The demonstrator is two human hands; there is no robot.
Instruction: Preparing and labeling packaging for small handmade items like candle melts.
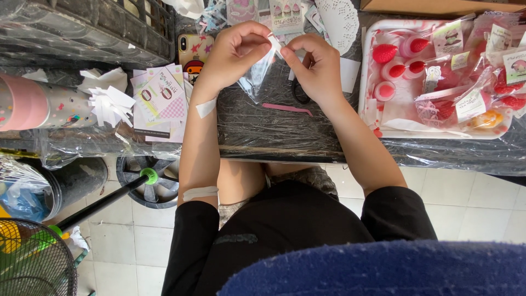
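Nearest the person, above the lap, the edge of the dark, film-covered tabletop (274, 137) carries everything. Over its middle, the left hand (233, 55) and the right hand (318, 68) meet, both pinched narrow on the top of a small clear plastic bag (256, 77); thumbs and fingertips grip a white strip at its mouth. The bag hangs point-down between the hands, cone-shaped, see-through and crinkled, its tip just above the tabletop; whether anything is inside I cannot tell.

Judging from this grip, the thin film could slip or tear if the hands pull apart unevenly, and the white strip could stick crooked or fold on itself, since the hold is only by the fingertips.

Just beyond the bag's tip lies a pink strip (286, 108). To the right of the bag a white tray (372, 126) holds wrapped red strawberry-shaped pieces. To the left of the bag lie printed cards (161, 101), and past the left hand a phone (193, 52).
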